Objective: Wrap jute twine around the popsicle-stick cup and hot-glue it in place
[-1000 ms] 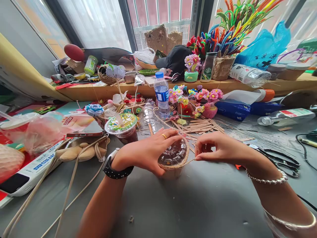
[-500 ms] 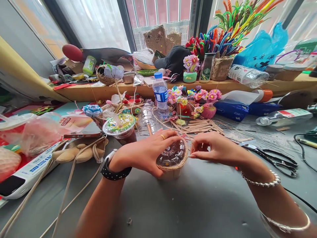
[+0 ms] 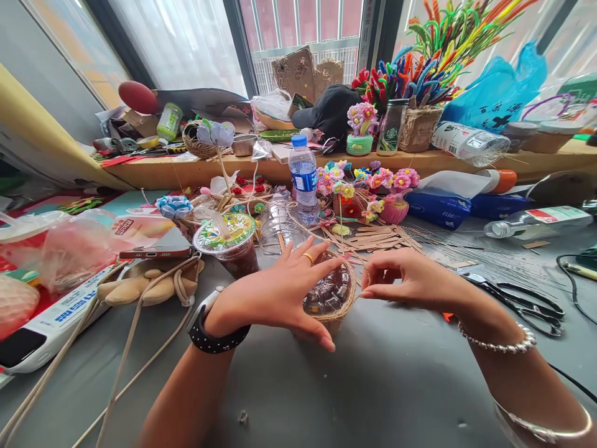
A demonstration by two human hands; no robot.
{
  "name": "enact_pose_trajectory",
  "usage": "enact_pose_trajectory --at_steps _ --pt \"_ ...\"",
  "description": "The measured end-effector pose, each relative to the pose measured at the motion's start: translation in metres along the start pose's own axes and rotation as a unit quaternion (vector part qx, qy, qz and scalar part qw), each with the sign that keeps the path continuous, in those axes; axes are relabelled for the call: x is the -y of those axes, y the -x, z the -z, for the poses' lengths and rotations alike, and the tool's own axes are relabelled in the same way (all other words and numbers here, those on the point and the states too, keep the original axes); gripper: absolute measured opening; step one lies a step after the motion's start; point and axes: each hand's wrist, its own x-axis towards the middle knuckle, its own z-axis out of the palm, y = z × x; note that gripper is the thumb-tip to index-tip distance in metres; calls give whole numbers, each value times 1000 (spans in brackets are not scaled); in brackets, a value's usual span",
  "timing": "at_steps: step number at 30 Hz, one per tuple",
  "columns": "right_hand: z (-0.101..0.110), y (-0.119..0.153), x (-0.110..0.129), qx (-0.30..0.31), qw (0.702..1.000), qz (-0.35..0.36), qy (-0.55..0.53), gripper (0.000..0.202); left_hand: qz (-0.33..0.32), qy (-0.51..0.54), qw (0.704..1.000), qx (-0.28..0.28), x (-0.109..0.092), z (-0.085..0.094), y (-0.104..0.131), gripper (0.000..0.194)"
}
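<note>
A small round pot (image 3: 330,292) with a dark, glossy ribbed plastic middle stands on the grey table. Twine (image 3: 349,303) runs around its rim, and a short length leads off toward my right hand. My left hand (image 3: 280,289) is spread over the pot's left side, fingers apart and thumb stretched along the near edge; it hides much of the pot. Just right of the rim, my right hand (image 3: 401,280) is pinched closed on the twine. Wooden sticks (image 3: 382,239) lie in a loose pile behind.
A lidded drink cup (image 3: 226,239) and a clear plastic bottle piece (image 3: 280,224) stand behind my left hand. Beyond is a blue-capped water bottle (image 3: 303,177). Black scissors (image 3: 522,302) and thin wires (image 3: 471,249) lie to the right. A phone (image 3: 156,253) rests at left.
My left hand has lifted and opened wider, its thumb swinging out to the right across the pot's near edge. The right hand stays pinched beside the rim, with only a slight shift.
</note>
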Motion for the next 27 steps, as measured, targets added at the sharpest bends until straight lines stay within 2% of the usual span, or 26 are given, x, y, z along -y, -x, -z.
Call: enact_pose_trajectory --at_steps 5,9,19,27 --pt "4 0 -5 18 999 -13 -45 24 -3 -5 1000 -20 -3 0 0 88" --pt "5 -1 -9 3 999 -26 -32 24 -10 -9 1000 -18 -3 1 1 82" --pt "-4 -6 -7 -33 999 1 -14 23 -62 -6 998 -19 9 6 0 78" --pt "-7 -11 -8 -53 998 42 12 22 -66 3 998 -19 10 8 1 76"
